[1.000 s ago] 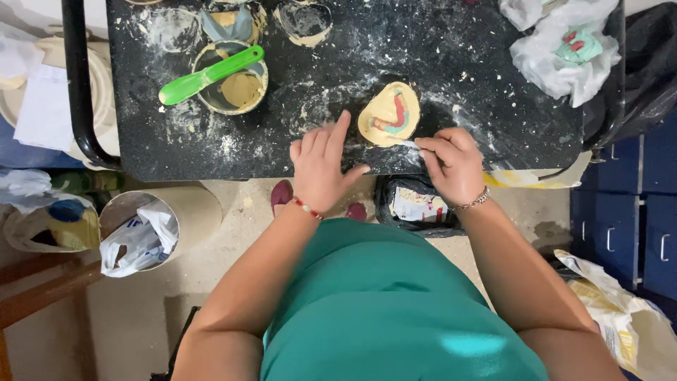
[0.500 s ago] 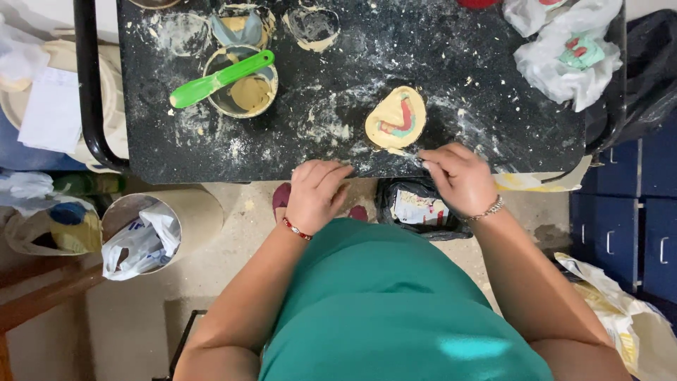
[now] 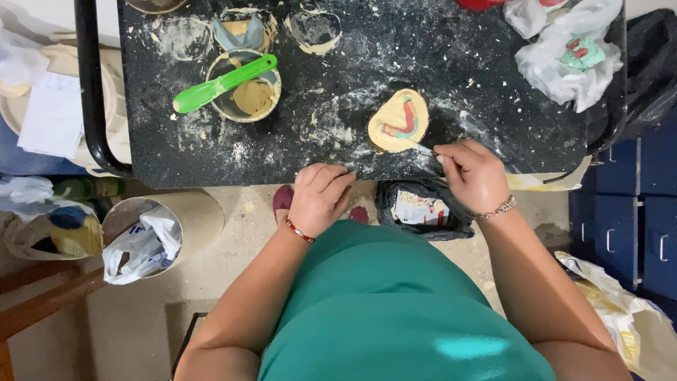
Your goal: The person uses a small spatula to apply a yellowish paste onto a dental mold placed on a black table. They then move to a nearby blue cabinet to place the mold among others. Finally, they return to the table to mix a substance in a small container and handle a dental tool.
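Observation:
A yellow plaster cast [image 3: 398,120] with a pink and teal impression in it lies on the black speckled worktop [image 3: 493,113]. My right hand [image 3: 471,174] grips a thin metal blade [image 3: 422,149] whose tip touches the cast's near edge. My left hand [image 3: 319,197] rests at the worktop's front edge with its fingers curled and nothing in it. A rubber bowl [image 3: 245,94] of tan plaster stands to the left with a green spatula [image 3: 223,83] across it.
Plaster powder and dried rings cover the worktop. A white plastic bag [image 3: 564,60] with a teal piece lies at the right. A bin [image 3: 144,240] with a plastic liner stands on the floor to the left, and a dark bag [image 3: 423,208] hangs under the front edge.
My left hand left the cast, drew back to the table edge and curled. My right hand took up the blade and set its tip against the cast.

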